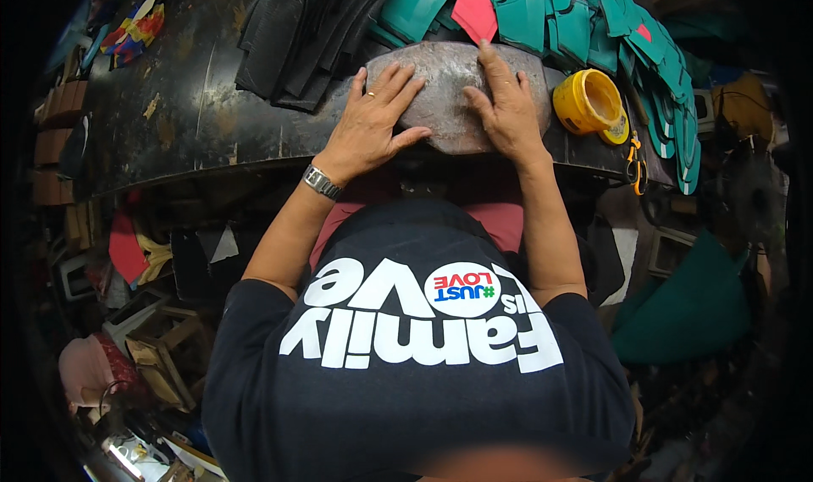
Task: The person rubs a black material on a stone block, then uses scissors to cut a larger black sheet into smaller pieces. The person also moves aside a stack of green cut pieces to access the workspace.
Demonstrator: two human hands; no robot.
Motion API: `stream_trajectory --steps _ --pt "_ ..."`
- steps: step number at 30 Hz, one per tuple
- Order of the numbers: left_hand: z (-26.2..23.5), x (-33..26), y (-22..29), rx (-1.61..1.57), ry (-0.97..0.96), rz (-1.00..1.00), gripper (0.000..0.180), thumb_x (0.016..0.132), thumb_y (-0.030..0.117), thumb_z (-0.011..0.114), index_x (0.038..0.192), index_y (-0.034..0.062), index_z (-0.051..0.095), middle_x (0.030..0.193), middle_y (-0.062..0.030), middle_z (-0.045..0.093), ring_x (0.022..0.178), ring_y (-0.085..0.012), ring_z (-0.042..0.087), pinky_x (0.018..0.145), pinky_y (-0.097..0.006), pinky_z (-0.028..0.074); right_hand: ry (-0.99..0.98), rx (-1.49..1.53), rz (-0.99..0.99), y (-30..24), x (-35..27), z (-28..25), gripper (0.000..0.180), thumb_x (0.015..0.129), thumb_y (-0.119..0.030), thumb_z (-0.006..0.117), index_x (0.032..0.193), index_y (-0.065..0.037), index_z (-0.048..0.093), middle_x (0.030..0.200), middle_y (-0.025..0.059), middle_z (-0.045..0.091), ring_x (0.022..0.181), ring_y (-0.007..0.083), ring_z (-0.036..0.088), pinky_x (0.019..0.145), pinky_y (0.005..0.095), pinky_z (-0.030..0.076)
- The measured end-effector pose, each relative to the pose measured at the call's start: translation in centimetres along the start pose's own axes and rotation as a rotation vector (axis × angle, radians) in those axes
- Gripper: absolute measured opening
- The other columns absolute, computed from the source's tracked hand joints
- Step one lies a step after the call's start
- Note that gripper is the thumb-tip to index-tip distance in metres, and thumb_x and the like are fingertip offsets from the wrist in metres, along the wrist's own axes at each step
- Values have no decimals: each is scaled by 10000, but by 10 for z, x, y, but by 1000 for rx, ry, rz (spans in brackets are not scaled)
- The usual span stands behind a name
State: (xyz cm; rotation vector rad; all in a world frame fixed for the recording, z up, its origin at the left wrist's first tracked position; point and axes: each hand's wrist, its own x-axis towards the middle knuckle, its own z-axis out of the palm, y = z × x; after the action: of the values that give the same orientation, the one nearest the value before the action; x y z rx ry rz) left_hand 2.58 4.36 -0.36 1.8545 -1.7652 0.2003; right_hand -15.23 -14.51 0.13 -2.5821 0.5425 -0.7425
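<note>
A worn grey-brown slab (453, 93) with rounded corners, perhaps stone, lies flat at the near edge of the dark table. On its left part rests my left hand (373, 118), palm down, fingers spread, with the thumb pointing inward. My right hand (511, 114) lies on the right part of the slab, its fingers stretched toward the far edge. Neither hand grips anything. Just beyond the slab are a stack of black sheet pieces (296, 42), several green cut pieces (521, 16) and a red piece (475, 13).
Right of the slab, a yellow tub (586, 101) stands tilted beside its yellow lid. A tool with orange-yellow loop handles (636, 165) hangs over the table edge (169, 165). Multicoloured scraps (135, 35) lie far left. Below right is a large green sheet (686, 308).
</note>
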Motion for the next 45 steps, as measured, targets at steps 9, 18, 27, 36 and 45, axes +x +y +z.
stream_trajectory --steps 9,18,27,36,45 --pt "10 -1 1 29 -70 -64 788 910 572 630 1481 55 469 1558 -151 434 1463 -333 362 1193 -606 201 -218 -243 -71 -26 -24 -7 736 977 -554 536 1571 -159 356 1581 210 385 1487 387 318 1206 586 203" --pt "9 -1 1 -8 -66 -75 831 886 602 645 1481 50 469 1560 -154 431 1467 -343 353 1188 -617 207 -155 532 108 -38 -52 -30 779 972 -508 609 1579 -99 343 1555 240 411 1455 384 383 1203 494 258" --pt "3 -2 3 -46 -64 -58 946 786 661 712 1475 57 476 1554 -138 437 1477 -330 330 1193 -619 192 -190 -199 93 -7 -15 -5 777 967 -600 526 1585 -172 329 1585 286 332 1499 435 266 1188 647 154" --pt "5 -2 3 -19 -67 -75 930 785 649 722 1461 54 491 1545 -144 445 1463 -318 352 1178 -617 214 -312 71 -132 -52 -64 -31 865 897 -555 667 1567 -109 351 1550 261 400 1448 434 370 1196 571 239" --pt "3 -3 -1 -98 -100 -60 885 814 527 758 1506 62 460 1587 -154 398 1483 -344 321 1198 -505 220 104 370 123 -21 -65 -63 840 872 -171 783 1576 -79 335 1471 193 521 1271 307 563 1103 405 427"
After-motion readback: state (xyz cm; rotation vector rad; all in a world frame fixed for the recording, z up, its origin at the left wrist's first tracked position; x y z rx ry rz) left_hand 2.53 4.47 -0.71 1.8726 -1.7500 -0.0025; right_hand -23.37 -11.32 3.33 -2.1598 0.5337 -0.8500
